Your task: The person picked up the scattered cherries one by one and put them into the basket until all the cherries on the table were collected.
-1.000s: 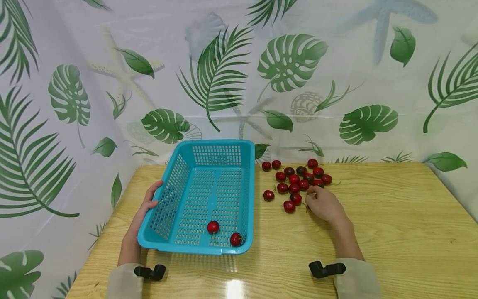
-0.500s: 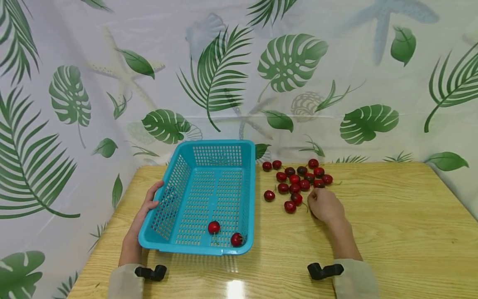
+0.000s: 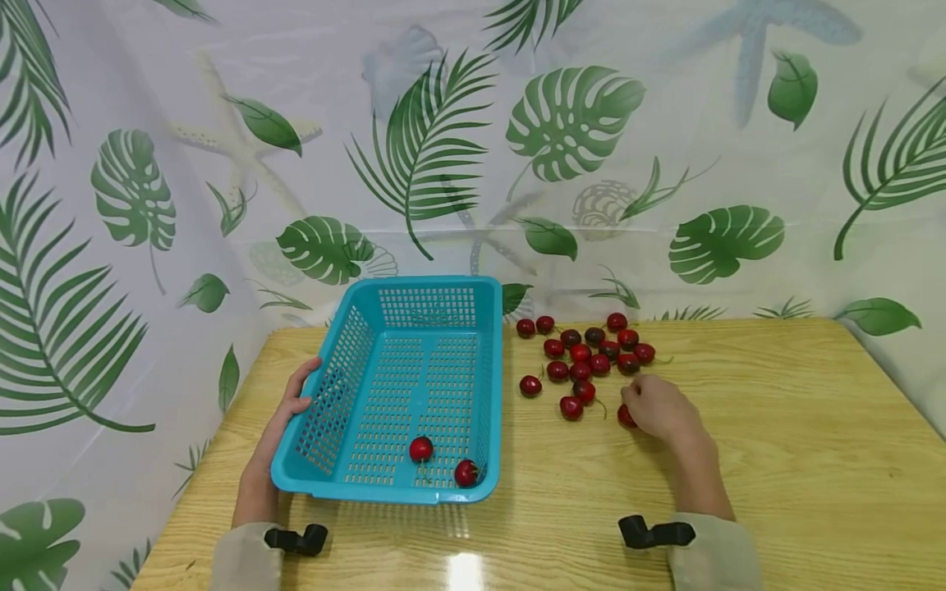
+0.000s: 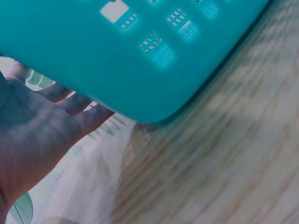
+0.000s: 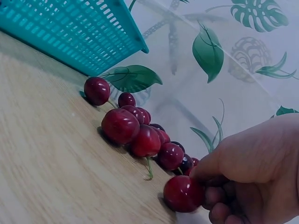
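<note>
On the left side of the table, my left hand (image 3: 277,431) holds the left rim of a blue plastic basket (image 3: 392,492). Its palm faces the left wrist camera, and some fingertips are hidden by the basket wall. Two red cherries, one (image 3: 421,449) and another (image 3: 466,474), lie near the basket's front. My right hand (image 3: 661,410) pinches a dark red cherry (image 5: 183,193) low at the table, just in front of the cherry cluster (image 3: 580,353). Its thumb (image 5: 210,165) touches that cherry, and the other fingers curl behind.
Several loose cherries with stems lie between the basket and my right hand; one cherry (image 3: 530,386) sits closest to the basket's right side. A leaf-printed sheet (image 3: 473,164) hangs behind the wooden table (image 3: 813,460).
My right hand has drawn slightly right and away from the cluster, and the cherry at its fingertips now shows. My left hand and the basket stay put.
</note>
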Demonstrator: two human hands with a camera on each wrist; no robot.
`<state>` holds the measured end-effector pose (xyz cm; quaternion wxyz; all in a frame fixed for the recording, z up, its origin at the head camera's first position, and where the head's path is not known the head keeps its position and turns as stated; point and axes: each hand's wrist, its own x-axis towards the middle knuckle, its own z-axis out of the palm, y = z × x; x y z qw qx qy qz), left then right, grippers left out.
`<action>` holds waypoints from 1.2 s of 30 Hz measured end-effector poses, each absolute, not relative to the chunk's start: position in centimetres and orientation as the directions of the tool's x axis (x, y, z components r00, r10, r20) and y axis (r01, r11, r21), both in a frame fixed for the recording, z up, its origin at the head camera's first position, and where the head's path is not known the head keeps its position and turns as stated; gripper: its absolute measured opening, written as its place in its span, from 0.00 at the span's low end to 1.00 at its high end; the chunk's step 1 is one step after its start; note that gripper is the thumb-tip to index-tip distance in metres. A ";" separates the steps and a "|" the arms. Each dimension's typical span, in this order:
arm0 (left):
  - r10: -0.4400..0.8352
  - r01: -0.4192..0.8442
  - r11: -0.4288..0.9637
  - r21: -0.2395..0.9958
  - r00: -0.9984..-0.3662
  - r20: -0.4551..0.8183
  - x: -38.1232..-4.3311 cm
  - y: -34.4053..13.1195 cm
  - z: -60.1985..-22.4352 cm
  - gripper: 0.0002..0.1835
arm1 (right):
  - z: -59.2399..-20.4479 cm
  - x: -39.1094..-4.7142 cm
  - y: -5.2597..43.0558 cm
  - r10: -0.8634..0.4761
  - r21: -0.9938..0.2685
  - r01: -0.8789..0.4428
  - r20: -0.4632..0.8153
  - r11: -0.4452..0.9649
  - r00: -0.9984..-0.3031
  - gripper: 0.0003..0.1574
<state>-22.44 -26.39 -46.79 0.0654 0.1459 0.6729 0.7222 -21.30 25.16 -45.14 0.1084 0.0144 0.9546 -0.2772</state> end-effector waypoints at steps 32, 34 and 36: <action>0.281 0.116 -0.075 0.990 -0.950 0.132 -22.7 -26.5 -46.9 0.34 | -44.6 -21.1 25.6 0.081 -0.640 0.008 0.084 0.768 -0.993 0.16; 0.288 0.138 -0.082 0.987 -0.945 0.155 -22.8 -26.5 -47.0 0.34 | -44.5 -21.1 25.5 0.090 -0.657 -0.005 0.112 0.754 -0.990 0.14; 0.297 0.161 -0.093 0.983 -0.937 0.182 -22.8 -26.5 -47.1 0.35 | -44.4 -21.1 25.3 0.101 -0.668 -0.024 0.148 0.744 -0.984 0.13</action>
